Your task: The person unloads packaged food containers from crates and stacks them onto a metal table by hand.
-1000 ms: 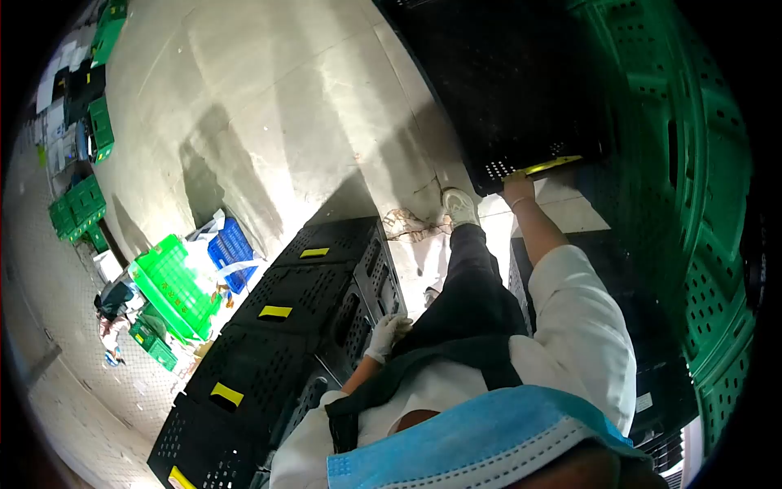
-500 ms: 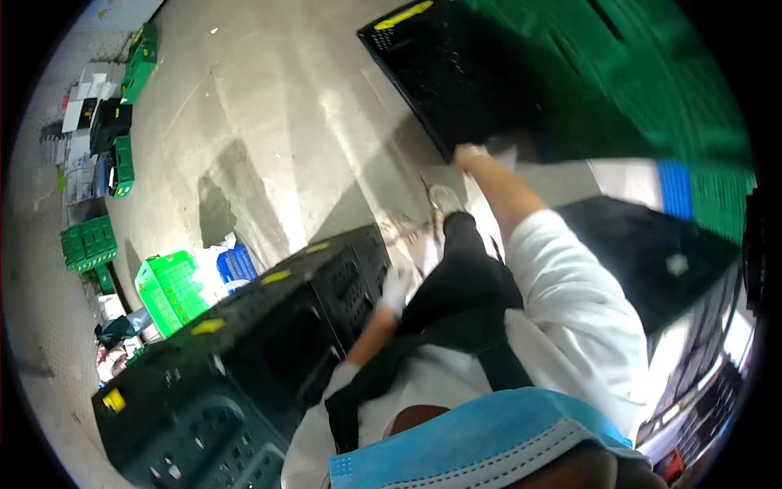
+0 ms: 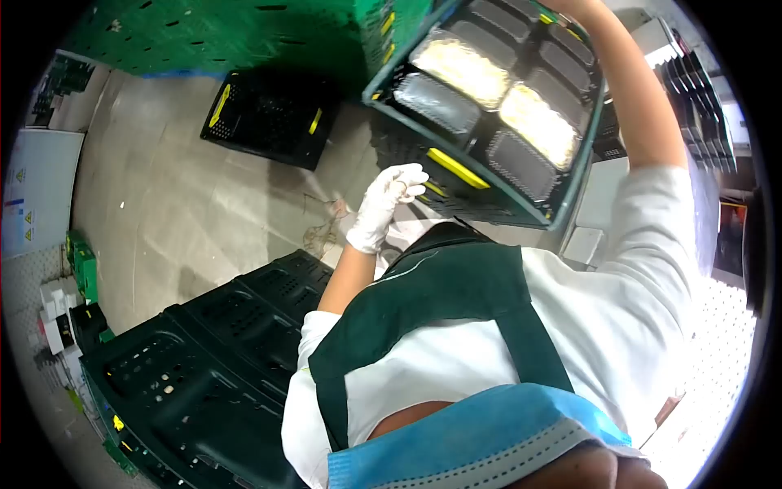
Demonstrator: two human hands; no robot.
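Note:
A dark crate [image 3: 564,208] at the upper right holds several clear plastic trays; two of them show pale yellow contents [image 3: 462,68]. My right hand [image 3: 570,6] is at the crate's far edge, cut off by the top of the view; its fingers are hidden. My left hand [image 3: 389,200], in a white glove, is raised in front of my apron, near the crate's yellow handle [image 3: 458,168] but apart from it. Its fingers are curled together, and nothing can be made out in them.
A black crate with yellow handles [image 3: 269,118] lies on the floor [image 3: 155,204] by large green crates [image 3: 220,41]. Stacked black crates [image 3: 212,367] stand at the lower left. Dark trays [image 3: 700,110] are racked at the far right.
The view has swung to the right, bringing the filled crate into sight. My right hand has left the black crate. My left hand has risen away from the stacked crates.

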